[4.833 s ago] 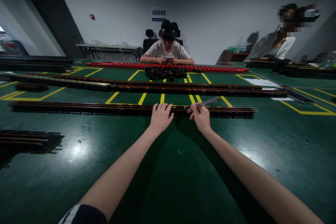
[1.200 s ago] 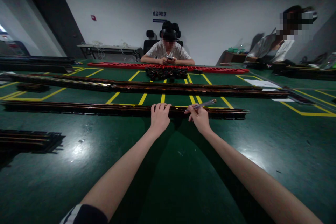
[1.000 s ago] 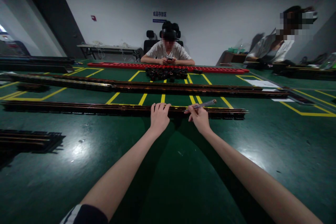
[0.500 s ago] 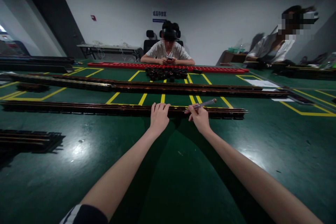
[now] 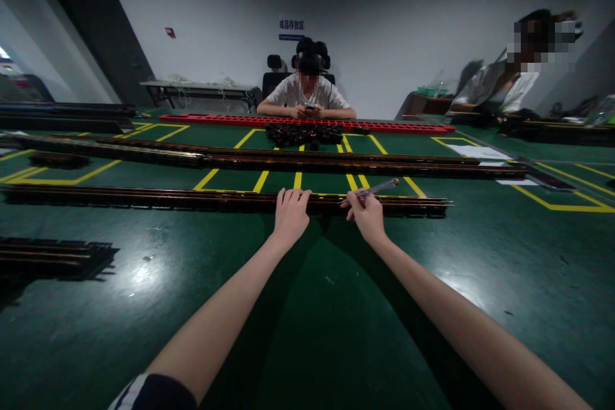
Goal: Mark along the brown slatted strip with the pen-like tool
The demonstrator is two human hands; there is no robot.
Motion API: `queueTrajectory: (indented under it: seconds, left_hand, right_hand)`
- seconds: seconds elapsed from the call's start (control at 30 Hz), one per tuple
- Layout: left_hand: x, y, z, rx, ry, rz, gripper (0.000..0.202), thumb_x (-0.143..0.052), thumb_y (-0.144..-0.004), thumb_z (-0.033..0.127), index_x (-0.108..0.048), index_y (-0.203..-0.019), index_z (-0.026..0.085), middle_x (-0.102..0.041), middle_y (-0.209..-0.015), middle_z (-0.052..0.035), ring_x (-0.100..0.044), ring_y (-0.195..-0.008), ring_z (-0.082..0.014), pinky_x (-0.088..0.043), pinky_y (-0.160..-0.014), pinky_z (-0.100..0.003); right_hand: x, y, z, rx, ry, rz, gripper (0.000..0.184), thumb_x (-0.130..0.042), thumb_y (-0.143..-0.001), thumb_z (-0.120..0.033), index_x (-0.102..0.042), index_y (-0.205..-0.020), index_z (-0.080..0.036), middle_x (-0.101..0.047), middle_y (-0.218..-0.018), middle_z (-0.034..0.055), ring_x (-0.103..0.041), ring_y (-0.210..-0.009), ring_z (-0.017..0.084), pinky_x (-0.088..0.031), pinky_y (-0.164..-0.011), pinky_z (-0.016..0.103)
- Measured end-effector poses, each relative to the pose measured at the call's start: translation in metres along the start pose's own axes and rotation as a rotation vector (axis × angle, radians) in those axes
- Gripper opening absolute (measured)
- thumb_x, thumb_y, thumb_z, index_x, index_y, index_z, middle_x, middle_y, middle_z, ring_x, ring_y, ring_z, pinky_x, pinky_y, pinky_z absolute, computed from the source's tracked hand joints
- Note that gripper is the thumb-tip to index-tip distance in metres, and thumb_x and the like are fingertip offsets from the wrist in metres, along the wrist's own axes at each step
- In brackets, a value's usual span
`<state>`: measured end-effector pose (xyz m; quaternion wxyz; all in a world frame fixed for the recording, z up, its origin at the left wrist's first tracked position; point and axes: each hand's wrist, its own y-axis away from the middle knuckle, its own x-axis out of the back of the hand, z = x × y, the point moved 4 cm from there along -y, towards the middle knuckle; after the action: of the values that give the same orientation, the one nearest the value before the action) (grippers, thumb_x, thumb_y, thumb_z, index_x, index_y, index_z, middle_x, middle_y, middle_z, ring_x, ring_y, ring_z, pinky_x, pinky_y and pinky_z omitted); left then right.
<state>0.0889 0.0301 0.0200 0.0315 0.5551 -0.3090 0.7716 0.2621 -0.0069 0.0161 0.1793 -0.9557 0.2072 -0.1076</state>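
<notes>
A long, dark rail-like bar [image 5: 192, 198] with thin copper-coloured lines lies across the table in front of me. Near its middle, my left hand [image 5: 290, 218] is bent over the bar, its fingertips at the far edge and close together. To the right, my right hand [image 5: 368, 216] pinches a clear pen [image 5: 384, 186]. The pen slants, its back end up to the right and its point down at the bar. Whether the point touches the bar I cannot tell.
More long dark bars [image 5: 365, 163] lie behind, and a short stack [image 5: 52, 257] sits at the left. Beyond are a black pile of small parts [image 5: 305, 134], a red slotted strip [image 5: 403, 127], and papers [image 5: 480, 152]. One person [image 5: 307, 93] sits opposite; another [image 5: 509, 83] is at the right.
My right hand and the pen have shifted very slightly to the right. The left hand stays in its place on the bar.
</notes>
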Motion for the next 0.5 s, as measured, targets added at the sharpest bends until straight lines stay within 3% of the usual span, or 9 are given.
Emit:
queueTrajectory:
  seconds: [0.27, 0.5]
  left_hand:
    - [-0.0006, 0.0, -0.0009, -0.019, -0.007, -0.001, 0.047, -0.037, -0.084, 0.005, -0.058, -0.124, 0.016, -0.064, -0.122, -0.0106, -0.053, -0.121, -0.024, -0.031, -0.113, -0.05]
    - [-0.0027, -0.0003, -0.0019, -0.026, -0.013, 0.007, 0.047, -0.037, -0.084, 0.004, -0.058, -0.124, 0.014, -0.065, -0.121, -0.0118, -0.054, -0.121, -0.0245, -0.032, -0.113, -0.049]
  right_hand:
    - [-0.0001, 0.001, -0.0014, -0.012, -0.005, 0.001, 0.049, -0.058, -0.074, -0.066, -0.055, -0.077, -0.017, -0.068, -0.068, 0.0039, -0.053, -0.041, 0.009, -0.045, -0.04, 0.022]
    - [0.0035, 0.0016, -0.0013, -0.024, -0.03, 0.12, 0.039, -0.059, -0.079, -0.056, -0.054, -0.075, -0.018, -0.064, -0.062, 0.0009, -0.05, -0.038, 0.008, -0.043, -0.039, 0.022]
